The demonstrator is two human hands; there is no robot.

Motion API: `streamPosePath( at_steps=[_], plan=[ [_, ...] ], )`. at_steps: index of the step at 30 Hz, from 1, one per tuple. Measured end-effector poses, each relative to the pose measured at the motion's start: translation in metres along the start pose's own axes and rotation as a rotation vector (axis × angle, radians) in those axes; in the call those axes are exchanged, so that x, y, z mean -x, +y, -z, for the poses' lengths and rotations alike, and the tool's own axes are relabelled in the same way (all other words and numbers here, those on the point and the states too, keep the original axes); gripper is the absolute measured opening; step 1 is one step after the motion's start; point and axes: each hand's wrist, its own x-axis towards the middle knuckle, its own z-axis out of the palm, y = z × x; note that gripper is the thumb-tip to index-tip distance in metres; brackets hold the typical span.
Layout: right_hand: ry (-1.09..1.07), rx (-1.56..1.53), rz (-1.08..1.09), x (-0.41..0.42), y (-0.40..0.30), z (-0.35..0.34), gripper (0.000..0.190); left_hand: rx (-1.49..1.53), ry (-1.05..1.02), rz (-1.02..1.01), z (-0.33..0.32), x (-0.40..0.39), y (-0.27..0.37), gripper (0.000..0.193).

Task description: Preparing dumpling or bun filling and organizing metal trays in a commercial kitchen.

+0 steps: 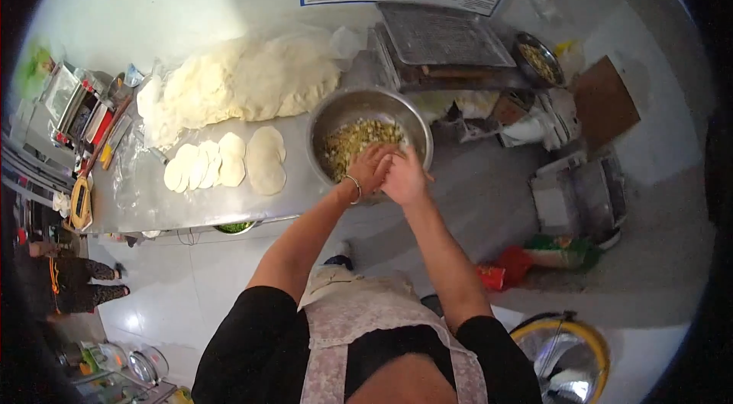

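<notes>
A wide metal bowl (pixel 371 93) stands at the right part of the steel table (pixel 143 215), with chopped yellow-green filling (pixel 358 137) in it. Over the bowl's near side, my left hand (pixel 369 168), a bangle at its wrist, touches my right hand (pixel 405 175). What lies between the two hands is hidden, and the finger positions are partly covered. A thin orange-brown piece shows beside my right hand. Left of the bowl lie a larger flat dough piece (pixel 266 160) and a row of overlapping dough rounds (pixel 197 166). Behind them rests a big mass of dough (pixel 246 80) partly under plastic film.
Stacked metal trays (pixel 446 37) stand behind the bowl at the right, beside a smaller bowl of filling (pixel 538 60). A kitchen scale (pixel 81 203) is at the table's left end. A bowl of chopped greens (pixel 235 227) sits below the front edge. Another person (pixel 74 284) is far left.
</notes>
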Motion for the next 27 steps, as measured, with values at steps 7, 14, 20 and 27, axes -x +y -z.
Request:
streamPosePath(
  at_steps=[7,14,20,27],
  plan=[
    [-0.109,1.331,0.332,-0.096,-0.031,0.049,0.052,0.537,0.248,0.729,-0.004,-0.066,-0.042,0.045],
    [-0.288,1.74,-0.524,-0.049,-0.147,-0.03,0.061,-0.163,0.685,0.904,0.075,0.019,-0.048,0.053],
    [-0.696,1.876,-0.03,-0.048,-0.1,0.119,0.063,0.509,0.709,1.515,-0.025,0.055,0.014,0.044],
    [-0.706,2.151,-0.263,-0.118,-0.148,0.056,0.03,0.434,1.022,1.557,-0.065,0.058,-0.005,0.037]
  ],
)
